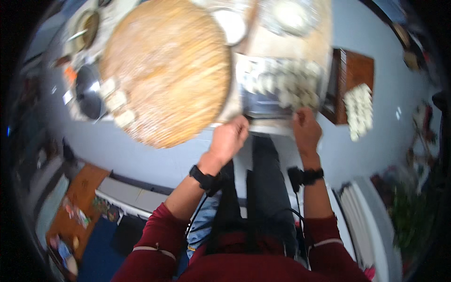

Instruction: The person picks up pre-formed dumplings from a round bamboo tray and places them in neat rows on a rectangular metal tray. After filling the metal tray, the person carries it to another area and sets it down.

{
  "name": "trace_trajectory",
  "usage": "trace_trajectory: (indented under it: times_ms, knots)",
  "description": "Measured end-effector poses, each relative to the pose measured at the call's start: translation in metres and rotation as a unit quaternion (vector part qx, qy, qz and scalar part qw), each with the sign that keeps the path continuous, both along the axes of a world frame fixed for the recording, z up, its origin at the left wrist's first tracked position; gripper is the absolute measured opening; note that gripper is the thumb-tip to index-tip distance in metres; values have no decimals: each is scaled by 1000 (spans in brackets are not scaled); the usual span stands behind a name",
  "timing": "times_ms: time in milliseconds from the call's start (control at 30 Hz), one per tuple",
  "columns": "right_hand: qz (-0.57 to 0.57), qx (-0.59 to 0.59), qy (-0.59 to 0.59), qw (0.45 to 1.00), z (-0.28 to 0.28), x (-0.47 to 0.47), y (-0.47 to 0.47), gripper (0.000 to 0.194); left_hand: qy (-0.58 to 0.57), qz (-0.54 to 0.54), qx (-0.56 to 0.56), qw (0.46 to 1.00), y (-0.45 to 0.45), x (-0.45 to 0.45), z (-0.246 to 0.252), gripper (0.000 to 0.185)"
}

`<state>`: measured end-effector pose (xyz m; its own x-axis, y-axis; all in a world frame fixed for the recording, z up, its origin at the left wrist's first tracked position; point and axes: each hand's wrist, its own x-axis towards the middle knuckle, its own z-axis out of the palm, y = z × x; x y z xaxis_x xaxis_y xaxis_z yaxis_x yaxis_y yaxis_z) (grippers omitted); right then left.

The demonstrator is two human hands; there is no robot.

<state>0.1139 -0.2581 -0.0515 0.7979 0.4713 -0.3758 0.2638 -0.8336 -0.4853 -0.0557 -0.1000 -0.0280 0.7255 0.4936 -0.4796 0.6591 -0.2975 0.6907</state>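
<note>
A shallow rectangular tray (264,105) lies before me, its far and right parts covered with rows of pale dumplings (278,75). The curled fingers of my left hand (229,139) close on the tray's near left corner. Toward the near right corner, my right hand (307,132) has its fingers bent at the tray's front edge, just below the closest dumplings. Blur hides whether those fingertips pinch the rim or a dumpling. To the left stands a large round wooden board (169,70), dusted with white powder, with several pale dough-like blocks (116,101) by its left rim.
Behind the tray are a white round container (229,26) and a bowl with pale contents under clear plastic (290,16). A dark pan (90,91) and another bowl (86,30) sit left of the board. At right stands a brown wooden stool (357,68), white pieces (358,111) beside it.
</note>
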Motion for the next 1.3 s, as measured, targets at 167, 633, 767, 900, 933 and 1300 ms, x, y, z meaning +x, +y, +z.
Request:
trace_trajectory:
  times_ms: [167,633,767,900,933,1300]
  knots:
    - [96,60,31,993,36,-14,37,14,-8,146,62,987,31,-71,38,6]
    - [345,216,67,911,24,-165,266,26,162,318,224,907,211,-148,25,26]
    - [340,190,7,921,15,-189,299,35,175,309,203,912,208,-142,7,25]
    - [298,105,20,949,-10,-181,301,24,122,261,218,933,201,-132,-20,19]
    - [294,119,24,948,-15,-180,305,20,88,252,189,945,205,-134,-23,17]
    - [105,381,142,907,17,-133,254,12,-108,331,119,930,195,-119,40,12]
